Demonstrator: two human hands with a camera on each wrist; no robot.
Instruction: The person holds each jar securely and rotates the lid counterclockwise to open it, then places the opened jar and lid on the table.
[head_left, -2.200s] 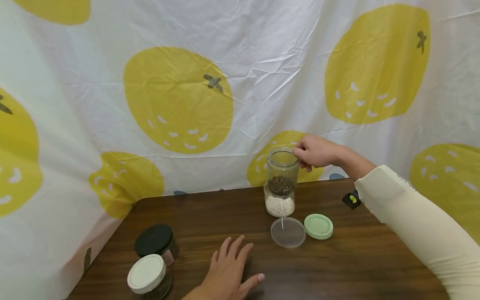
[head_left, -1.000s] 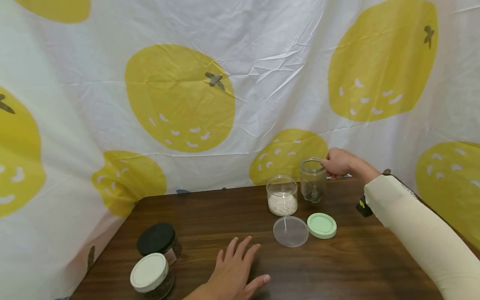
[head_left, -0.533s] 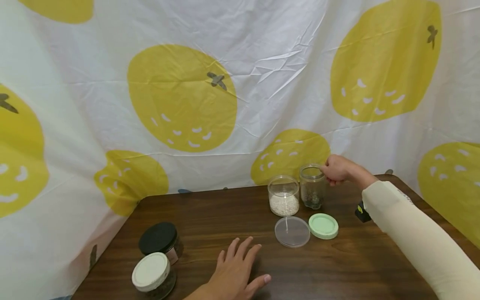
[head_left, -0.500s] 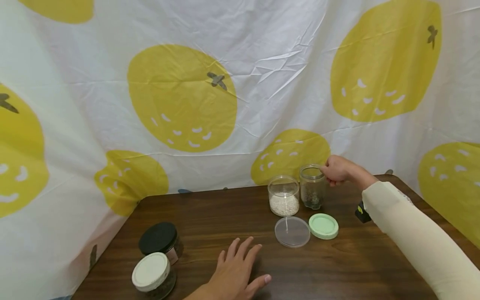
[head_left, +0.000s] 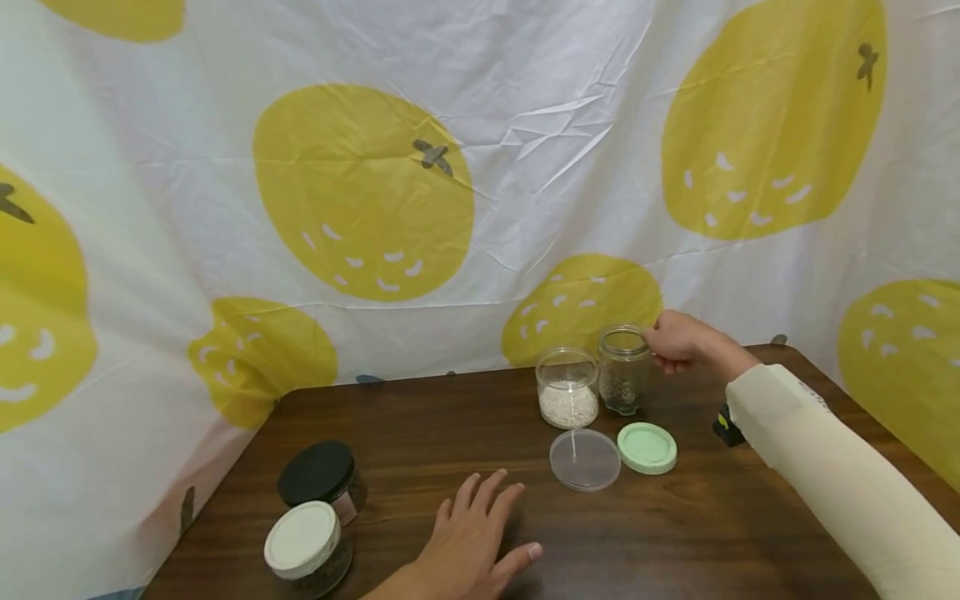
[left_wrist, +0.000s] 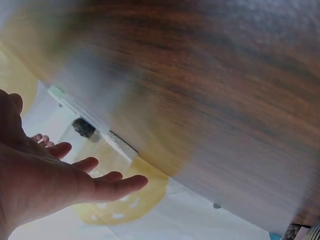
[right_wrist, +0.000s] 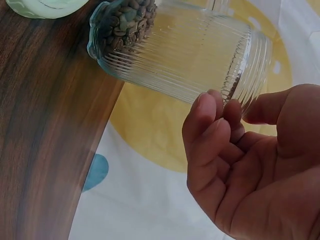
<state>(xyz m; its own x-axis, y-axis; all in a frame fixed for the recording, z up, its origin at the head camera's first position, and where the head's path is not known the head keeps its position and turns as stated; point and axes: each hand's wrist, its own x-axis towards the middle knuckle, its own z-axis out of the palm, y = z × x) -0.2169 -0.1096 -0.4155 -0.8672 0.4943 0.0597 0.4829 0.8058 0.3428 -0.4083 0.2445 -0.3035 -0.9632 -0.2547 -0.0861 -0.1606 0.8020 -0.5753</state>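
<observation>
In the head view, my right hand (head_left: 677, 340) pinches the rim of a tall open glass jar (head_left: 625, 371) at the back right. Thumb and fingertips meet at its threaded neck in the right wrist view, and brown beans (right_wrist: 131, 25) fill only the bottom. The jar stands upright beside a wider clear jar (head_left: 567, 407) of white flakes or grains, also uncovered. A clear round lid (head_left: 585, 460) and a pale green lid (head_left: 647, 448) lie in front of them. My left hand (head_left: 465, 542), fingers spread and palm down, is over the table at front centre, holding nothing.
Two lidded jars stand at the front left: one with a black lid (head_left: 317, 475), one with a white lid (head_left: 302, 540). Behind the brown wooden table (head_left: 420, 433) hangs a white curtain (head_left: 525, 50) with yellow fruit prints.
My right hand has carried the bean jar from in front of the flake jar to its right and lowered it. Over the last half second it barely moves. My left hand stays spread.
</observation>
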